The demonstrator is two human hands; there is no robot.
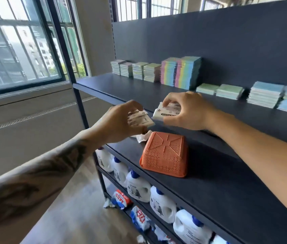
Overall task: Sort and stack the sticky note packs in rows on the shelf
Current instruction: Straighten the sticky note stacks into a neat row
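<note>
My left hand [121, 122] grips a white-labelled sticky note pack [140, 119] just in front of the upper shelf's edge. My right hand [188, 111] grips a second white-labelled pack [166, 111] at that same edge, close beside the first. On the dark shelf [139, 92], along the back wall, stand rows of stacked packs: pale low stacks [135, 70] at the left, two tall rainbow stacks [181, 72] in the middle, low green stacks [220, 90] and blue stacks [276, 97] at the right.
An orange perforated basket [165, 155] lies upside down on the lower shelf [227, 187], with a crumpled white wrapper [143, 137] behind it. White detergent bottles [139, 187] and bags fill the shelves below. Windows are at the left.
</note>
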